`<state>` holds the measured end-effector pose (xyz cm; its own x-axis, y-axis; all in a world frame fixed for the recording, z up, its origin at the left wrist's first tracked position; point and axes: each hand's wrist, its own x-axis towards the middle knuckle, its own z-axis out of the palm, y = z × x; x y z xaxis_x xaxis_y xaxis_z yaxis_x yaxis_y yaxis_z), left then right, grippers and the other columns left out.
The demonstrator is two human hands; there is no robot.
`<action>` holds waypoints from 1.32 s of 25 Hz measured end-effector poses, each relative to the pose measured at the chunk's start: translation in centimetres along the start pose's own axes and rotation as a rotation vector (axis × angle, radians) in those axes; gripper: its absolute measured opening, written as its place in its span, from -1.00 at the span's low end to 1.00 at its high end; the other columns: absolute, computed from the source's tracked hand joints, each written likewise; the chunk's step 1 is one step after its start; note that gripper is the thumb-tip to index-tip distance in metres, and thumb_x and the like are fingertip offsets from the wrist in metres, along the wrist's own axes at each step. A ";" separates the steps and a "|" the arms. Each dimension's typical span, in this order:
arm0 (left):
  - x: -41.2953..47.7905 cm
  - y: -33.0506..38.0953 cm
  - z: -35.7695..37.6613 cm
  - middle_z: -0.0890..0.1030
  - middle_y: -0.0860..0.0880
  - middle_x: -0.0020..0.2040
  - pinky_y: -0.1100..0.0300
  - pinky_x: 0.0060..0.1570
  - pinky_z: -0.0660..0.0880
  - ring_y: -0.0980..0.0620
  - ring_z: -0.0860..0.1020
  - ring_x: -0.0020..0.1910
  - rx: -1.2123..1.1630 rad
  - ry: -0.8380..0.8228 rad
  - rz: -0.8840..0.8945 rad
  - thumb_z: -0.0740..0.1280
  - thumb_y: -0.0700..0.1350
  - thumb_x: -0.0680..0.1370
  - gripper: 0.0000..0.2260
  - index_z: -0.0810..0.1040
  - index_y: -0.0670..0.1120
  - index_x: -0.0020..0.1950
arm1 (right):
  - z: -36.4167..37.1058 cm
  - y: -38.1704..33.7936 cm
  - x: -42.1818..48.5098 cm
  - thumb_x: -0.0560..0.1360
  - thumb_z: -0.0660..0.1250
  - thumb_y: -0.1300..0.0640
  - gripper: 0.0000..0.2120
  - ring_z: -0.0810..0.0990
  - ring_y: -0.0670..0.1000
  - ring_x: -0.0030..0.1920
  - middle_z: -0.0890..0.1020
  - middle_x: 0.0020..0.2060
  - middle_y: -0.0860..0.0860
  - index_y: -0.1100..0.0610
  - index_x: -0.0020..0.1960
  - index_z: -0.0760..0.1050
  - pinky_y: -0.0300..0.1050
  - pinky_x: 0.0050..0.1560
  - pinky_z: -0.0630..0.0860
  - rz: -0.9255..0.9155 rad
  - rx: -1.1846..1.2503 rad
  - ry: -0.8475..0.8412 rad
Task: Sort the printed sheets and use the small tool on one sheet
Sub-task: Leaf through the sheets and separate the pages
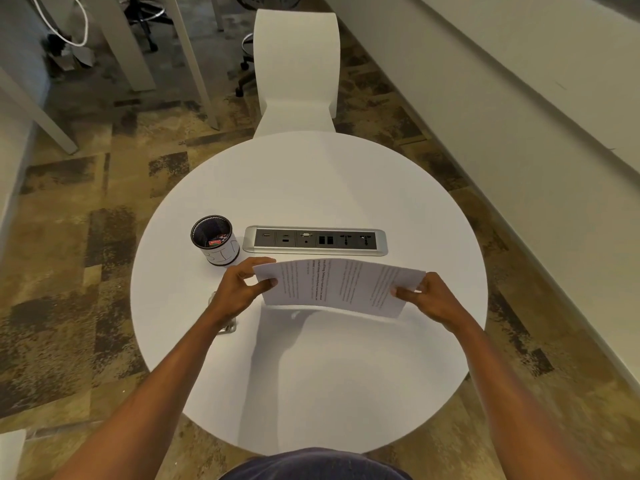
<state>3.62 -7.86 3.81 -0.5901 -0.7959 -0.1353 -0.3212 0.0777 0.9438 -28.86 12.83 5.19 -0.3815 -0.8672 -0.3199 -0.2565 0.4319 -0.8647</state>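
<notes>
Office, round white table point(398, 375) with built-in socket panel point(314, 240), pen cup point(215, 240), white chair point(296, 64)

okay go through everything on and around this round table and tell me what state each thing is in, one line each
Printed sheets: held off the table, bowed, text up.
Left hand: grip shut on the sheets' left edge.
Right hand: grip shut on their right edge.
Mesh cup: upright, small items inside.
Socket panel: nothing plugged in.
Metal object: mostly hidden under left wrist.
Chair: unoccupied.

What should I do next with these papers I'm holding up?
Probably lower the papers flat onto the bare table in front of you. Your left hand and right hand hold them in the air, so neither is free.
</notes>
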 end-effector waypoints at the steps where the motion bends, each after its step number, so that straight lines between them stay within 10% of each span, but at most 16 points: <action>1: -0.1 -0.1 0.0 0.65 -0.04 0.16 -0.02 0.27 0.44 -0.05 0.55 0.19 0.025 -0.014 -0.032 0.49 -0.15 0.43 -0.65 0.60 -0.08 0.20 | 0.1 0.3 -0.1 0.46 0.47 0.15 -0.69 0.63 -0.11 0.06 0.67 0.02 -0.10 -0.04 0.17 0.56 -0.33 -0.03 0.57 0.032 -0.005 -0.046; 5: -0.9 -0.2 0.2 0.60 -0.01 0.23 0.02 0.25 0.41 -0.01 0.51 0.26 0.042 0.001 -0.093 0.54 -0.09 0.38 -0.50 0.51 -0.08 0.29 | 1.6 0.8 -0.5 0.49 0.43 0.21 -0.65 0.62 0.13 0.15 0.65 0.14 0.12 0.16 0.27 0.54 0.04 0.21 0.56 0.074 -0.006 -0.002; 12: 0.3 3.4 -0.6 0.41 0.08 0.40 0.23 0.31 0.30 0.14 0.39 0.34 0.079 0.179 0.083 0.53 0.04 0.36 -0.30 0.33 0.04 0.44 | -2.1 -7.5 -0.9 0.50 0.42 0.17 -0.87 0.62 -0.04 -0.28 0.71 -0.22 0.23 0.22 -0.12 0.70 -0.11 -0.23 0.47 -0.175 -0.143 0.160; 20: 1.2 9.5 4.6 0.65 0.21 0.10 0.24 0.10 0.54 0.22 0.59 0.11 0.069 -0.165 0.279 0.45 0.01 0.46 -0.72 0.58 0.20 0.15 | -2.9 -18.6 -1.7 0.52 0.38 0.11 -0.85 0.68 0.01 -0.11 0.72 -0.05 -0.09 -0.02 0.04 0.68 -0.08 -0.11 0.65 -0.390 -0.489 -0.084; 26: 0.5 9.3 4.7 0.72 0.16 -0.05 0.17 -0.12 0.64 0.06 0.69 -0.10 -0.178 -0.083 0.207 0.40 -0.10 0.51 -0.82 0.69 0.19 -0.02 | -4.9 -13.9 -1.2 0.34 0.49 -0.16 -0.40 0.56 -0.02 0.20 0.60 0.21 -0.06 0.00 0.32 0.47 0.01 0.22 0.51 -0.194 -0.148 0.116; 30: 0.2 8.3 4.3 0.73 0.07 -0.02 0.07 -0.12 0.65 -0.04 0.68 -0.08 -0.236 -0.056 0.163 0.40 -0.07 0.51 -0.86 0.69 0.13 0.01 | -0.8 -8.6 -1.7 0.39 0.52 -0.01 -0.44 0.59 0.00 0.26 0.62 0.25 -0.09 -0.06 0.36 0.45 0.06 0.26 0.54 -0.094 0.118 -0.269; 33: 0.1 7.5 4.1 0.72 0.06 0.00 0.12 -0.14 0.64 -0.03 0.69 -0.07 -0.247 -0.063 0.129 0.41 -0.05 0.50 -0.88 0.69 0.11 0.00 | 2.8 -7.4 -1.3 0.40 0.53 0.10 -0.59 0.66 -0.04 0.13 0.69 0.12 -0.13 -0.17 0.18 0.55 -0.11 0.10 0.63 -0.106 0.167 -0.175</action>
<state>-1.93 -4.90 9.59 -0.6617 -0.7495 -0.0206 -0.0551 0.0211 0.9983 -24.02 10.09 10.92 -0.1976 -0.9412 -0.2740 -0.1309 0.3023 -0.9442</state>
